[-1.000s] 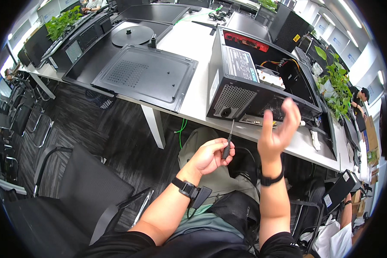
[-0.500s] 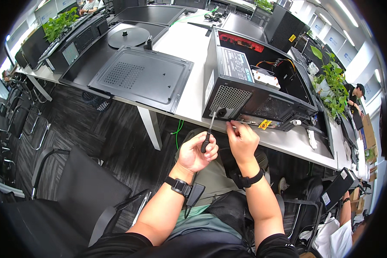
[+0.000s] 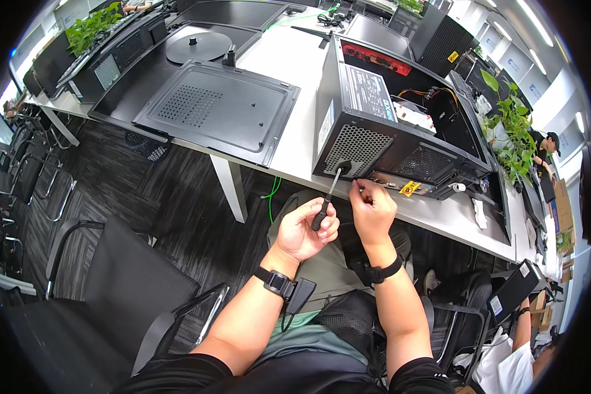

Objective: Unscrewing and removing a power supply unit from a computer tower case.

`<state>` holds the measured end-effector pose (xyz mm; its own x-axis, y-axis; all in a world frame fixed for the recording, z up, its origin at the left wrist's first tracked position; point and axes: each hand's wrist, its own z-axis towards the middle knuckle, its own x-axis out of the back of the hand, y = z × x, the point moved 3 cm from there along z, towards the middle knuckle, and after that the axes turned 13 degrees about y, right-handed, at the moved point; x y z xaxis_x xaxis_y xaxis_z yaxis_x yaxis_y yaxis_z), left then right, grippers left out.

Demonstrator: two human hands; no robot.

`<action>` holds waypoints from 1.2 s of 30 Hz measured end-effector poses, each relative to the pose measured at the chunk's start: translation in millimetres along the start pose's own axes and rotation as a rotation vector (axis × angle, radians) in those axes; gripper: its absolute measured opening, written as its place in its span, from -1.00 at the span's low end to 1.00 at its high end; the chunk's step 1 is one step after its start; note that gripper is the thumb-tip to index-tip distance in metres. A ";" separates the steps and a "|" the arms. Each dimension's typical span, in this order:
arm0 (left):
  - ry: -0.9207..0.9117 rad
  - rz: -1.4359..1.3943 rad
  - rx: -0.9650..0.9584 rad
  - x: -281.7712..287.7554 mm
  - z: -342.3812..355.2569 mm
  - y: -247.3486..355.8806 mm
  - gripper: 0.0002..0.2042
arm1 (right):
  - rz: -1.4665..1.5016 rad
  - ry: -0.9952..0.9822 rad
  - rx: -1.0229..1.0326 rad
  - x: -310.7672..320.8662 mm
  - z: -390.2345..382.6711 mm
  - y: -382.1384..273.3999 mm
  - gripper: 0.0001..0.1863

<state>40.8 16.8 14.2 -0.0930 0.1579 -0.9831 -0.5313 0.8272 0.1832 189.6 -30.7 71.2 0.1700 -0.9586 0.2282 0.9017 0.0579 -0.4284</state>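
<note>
Bare forearms, black short sleeves, 2 black wrist bands w/ clip-on unit on left, khaki trousers.

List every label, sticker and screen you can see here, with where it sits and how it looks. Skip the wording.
Yellow diamond sticker: rear edge of the open computer case, near the right hand.
Large rectangular label: on the power supply inside the case, dark with pale print.
White rectangular sticker: case's left side panel.
Small yellow label: on a far black tower.
Monitors: far left, dark.
</note>
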 end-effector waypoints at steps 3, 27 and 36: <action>0.002 0.008 0.000 0.5 0.6 -0.7 -0.74 | 0.009 0.007 -0.013 -0.8 -1.4 1.3 -0.86; 0.115 0.335 0.077 -2.8 -1.3 -13.0 -0.71 | 0.394 -0.336 -0.449 32.0 -11.1 -13.9 -0.77; 0.264 0.887 0.085 -23.9 0.9 -34.3 -0.66 | 0.647 -0.468 -0.831 80.7 1.1 -2.4 -0.68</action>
<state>61.9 -14.8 31.4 -0.6299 0.6324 -0.4509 -0.1115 0.5008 0.8583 201.5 -107.9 91.6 0.7928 -0.6092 -0.0167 0.0814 0.1330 -0.9878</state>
